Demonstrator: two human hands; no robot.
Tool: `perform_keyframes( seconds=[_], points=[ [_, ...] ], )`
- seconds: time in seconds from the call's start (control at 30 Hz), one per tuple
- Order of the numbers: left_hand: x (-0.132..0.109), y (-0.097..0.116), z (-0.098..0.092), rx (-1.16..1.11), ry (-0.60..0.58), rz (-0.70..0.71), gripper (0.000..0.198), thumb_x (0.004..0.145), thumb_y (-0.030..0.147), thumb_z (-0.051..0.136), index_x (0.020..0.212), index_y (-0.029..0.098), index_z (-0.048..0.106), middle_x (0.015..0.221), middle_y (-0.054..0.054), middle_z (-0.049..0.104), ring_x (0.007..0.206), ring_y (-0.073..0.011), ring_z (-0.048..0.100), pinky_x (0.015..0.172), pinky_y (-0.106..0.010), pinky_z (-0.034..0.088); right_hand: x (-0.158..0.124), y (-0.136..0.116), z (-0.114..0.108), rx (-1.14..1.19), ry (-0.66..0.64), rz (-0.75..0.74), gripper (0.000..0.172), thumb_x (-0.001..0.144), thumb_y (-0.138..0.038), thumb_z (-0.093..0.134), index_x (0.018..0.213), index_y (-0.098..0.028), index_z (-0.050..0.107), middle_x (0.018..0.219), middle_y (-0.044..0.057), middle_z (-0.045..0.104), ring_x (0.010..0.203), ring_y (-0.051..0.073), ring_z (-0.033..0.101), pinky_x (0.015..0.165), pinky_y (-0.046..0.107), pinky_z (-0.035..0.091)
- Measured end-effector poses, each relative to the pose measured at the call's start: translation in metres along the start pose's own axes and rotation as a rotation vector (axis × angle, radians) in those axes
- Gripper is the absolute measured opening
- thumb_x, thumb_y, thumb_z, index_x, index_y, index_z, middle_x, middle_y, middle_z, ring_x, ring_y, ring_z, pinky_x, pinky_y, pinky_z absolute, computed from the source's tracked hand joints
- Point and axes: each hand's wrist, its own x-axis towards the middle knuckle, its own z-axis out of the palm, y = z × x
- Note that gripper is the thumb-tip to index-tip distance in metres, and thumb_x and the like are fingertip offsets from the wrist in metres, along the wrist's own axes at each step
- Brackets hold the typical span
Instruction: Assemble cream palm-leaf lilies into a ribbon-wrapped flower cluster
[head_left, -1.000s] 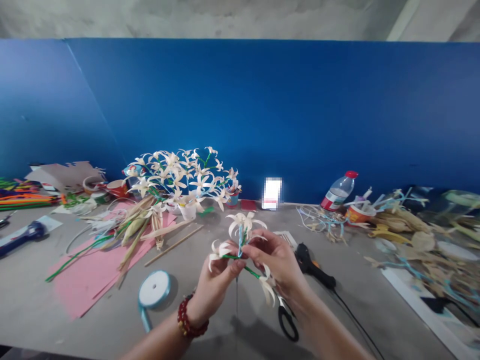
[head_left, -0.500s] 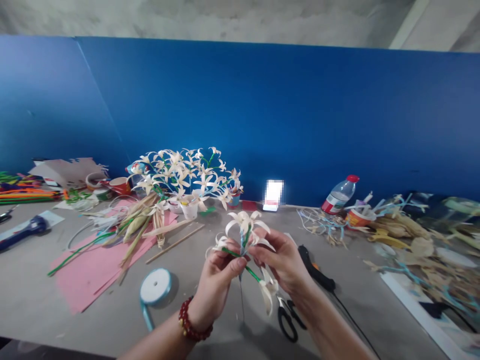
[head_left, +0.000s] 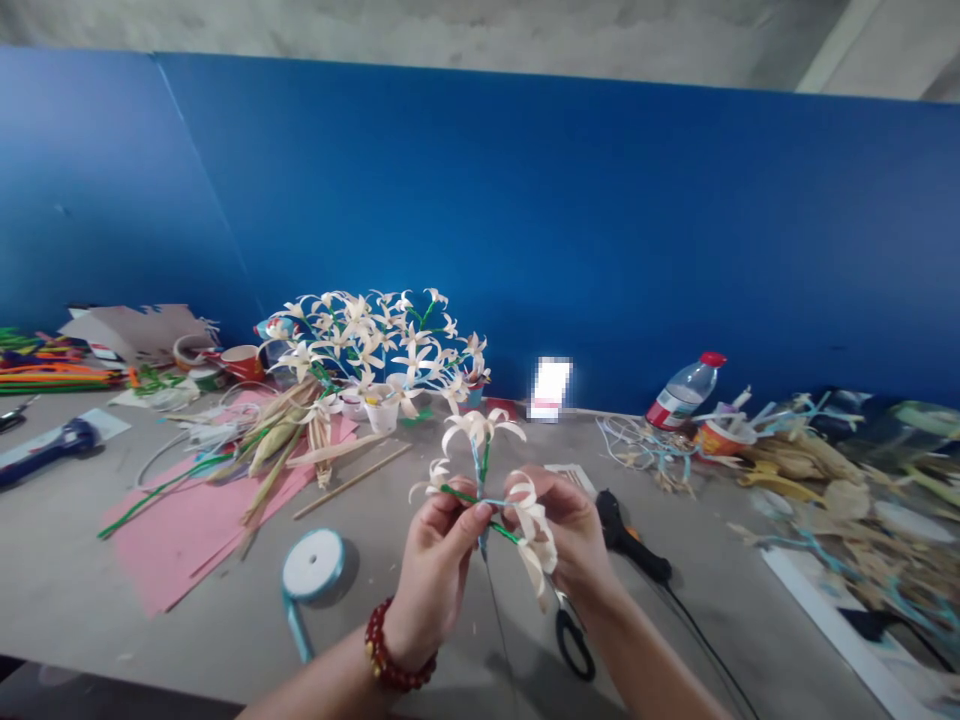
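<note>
My left hand [head_left: 439, 555], with a red bead bracelet at the wrist, pinches the joint of an artificial flower spray [head_left: 482, 430]. White curled petals top its green and light-blue wrapped stems, and a thin wire hangs below. My right hand [head_left: 574, 530] is closed on a side stem at the right, close to its white bloom; the bloom partly covers the fingers. Below my right hand lie black-handled scissors [head_left: 575, 645], partly hidden. A roll of light-blue ribbon [head_left: 311, 563] rests on the table left of my left hand.
A black glue gun [head_left: 630, 540] with a cord lies at the right. Behind stand finished white flowers [head_left: 375, 335] in small cups, a lit phone [head_left: 550, 388] and a plastic bottle [head_left: 684, 392]. Pink paper [head_left: 161, 560] and dried husks [head_left: 277, 445] lie left; more husks [head_left: 795, 460] lie right.
My right hand has drawn a flower stem outward to the right and down, away from the upright bloom. My left hand keeps its pinch on the joint.
</note>
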Motion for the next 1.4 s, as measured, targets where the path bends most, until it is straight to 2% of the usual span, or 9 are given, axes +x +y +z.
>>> perform_keyframes(
  seconds=[0.1, 0.27, 0.43, 0.6, 0.8, 0.9, 1.07, 1.23, 1.4],
  points=[
    [0.001, -0.001, -0.002, 0.043, 0.024, 0.014, 0.028, 0.062, 0.026, 0.089, 0.081, 0.015, 0.072, 0.072, 0.0, 0.067, 0.065, -0.0098, 0.06, 0.063, -0.019, 0.048, -0.002, 0.003, 0.0, 0.008, 0.015, -0.02, 0.014, 0.067, -0.02, 0.086, 0.071, -0.022, 0.072, 0.074, -0.001, 0.063, 0.069, 0.012, 0.056, 0.06, 0.02, 0.045],
    [0.002, -0.003, -0.004, 0.066, 0.002, 0.02, 0.026, 0.064, 0.025, 0.088, 0.079, 0.015, 0.069, 0.074, 0.0, 0.069, 0.07, -0.0115, 0.063, 0.068, -0.022, 0.05, -0.002, 0.004, 0.002, 0.035, 0.015, 0.004, 0.017, 0.065, -0.019, 0.087, 0.071, -0.022, 0.071, 0.077, -0.002, 0.061, 0.069, 0.012, 0.057, 0.063, 0.021, 0.048],
    [0.004, -0.004, -0.006, 0.061, -0.012, 0.041, 0.022, 0.066, 0.022, 0.087, 0.078, 0.016, 0.069, 0.075, 0.001, 0.07, 0.071, -0.0116, 0.065, 0.069, -0.021, 0.051, 0.002, 0.004, 0.001, 0.057, 0.066, 0.103, 0.024, 0.061, -0.025, 0.09, 0.069, -0.019, 0.068, 0.075, -0.001, 0.06, 0.064, 0.011, 0.055, 0.059, 0.021, 0.047],
    [0.008, -0.005, -0.008, 0.083, -0.104, 0.045, 0.018, 0.069, 0.023, 0.085, 0.078, 0.016, 0.072, 0.077, -0.002, 0.073, 0.074, -0.0156, 0.068, 0.074, -0.027, 0.052, 0.005, 0.009, -0.003, 0.073, 0.024, 0.243, 0.029, 0.059, -0.03, 0.09, 0.077, -0.019, 0.069, 0.072, -0.002, 0.063, 0.058, 0.01, 0.054, 0.055, 0.021, 0.046],
    [0.01, -0.007, -0.013, 0.181, -0.121, 0.051, 0.019, 0.063, 0.026, 0.088, 0.075, 0.017, 0.077, 0.077, -0.003, 0.075, 0.074, -0.0152, 0.066, 0.073, -0.025, 0.052, 0.012, 0.02, -0.008, 0.07, 0.033, 0.27, 0.032, 0.062, -0.038, 0.088, 0.082, -0.021, 0.071, 0.07, -0.002, 0.065, 0.058, 0.012, 0.057, 0.055, 0.022, 0.046],
    [0.011, -0.008, -0.013, 0.222, -0.129, 0.069, 0.019, 0.062, 0.027, 0.089, 0.073, 0.016, 0.076, 0.074, -0.003, 0.074, 0.072, -0.016, 0.066, 0.07, -0.025, 0.051, 0.019, 0.019, -0.01, 0.077, -0.009, 0.251, 0.033, 0.063, -0.045, 0.086, 0.073, -0.019, 0.068, 0.063, -0.003, 0.061, 0.054, 0.011, 0.054, 0.051, 0.021, 0.043],
    [0.011, -0.006, -0.014, 0.348, -0.139, 0.076, 0.022, 0.064, 0.03, 0.087, 0.069, 0.014, 0.072, 0.07, -0.003, 0.07, 0.065, -0.0152, 0.06, 0.062, -0.025, 0.047, 0.03, 0.009, -0.011, 0.059, -0.106, 0.256, 0.03, 0.06, -0.033, 0.089, 0.067, -0.018, 0.064, 0.06, -0.003, 0.059, 0.05, 0.009, 0.051, 0.049, 0.02, 0.04],
    [0.009, -0.001, -0.014, 0.421, -0.123, 0.075, 0.025, 0.063, 0.03, 0.087, 0.065, 0.015, 0.067, 0.07, -0.002, 0.067, 0.066, -0.0156, 0.058, 0.063, -0.025, 0.047, 0.039, 0.002, -0.011, 0.014, -0.272, 0.244, 0.03, 0.059, -0.032, 0.09, 0.066, -0.017, 0.064, 0.062, -0.002, 0.06, 0.053, 0.01, 0.052, 0.051, 0.02, 0.042],
    [0.012, 0.01, -0.028, 0.485, -0.298, 0.01, 0.026, 0.062, 0.027, 0.088, 0.079, 0.017, 0.071, 0.078, -0.003, 0.067, 0.072, -0.017, 0.058, 0.065, -0.025, 0.046, 0.044, 0.0, -0.013, 0.032, -0.299, 0.276, 0.03, 0.058, -0.029, 0.09, 0.065, -0.017, 0.063, 0.062, -0.003, 0.061, 0.049, 0.009, 0.052, 0.048, 0.021, 0.043]
  ],
)
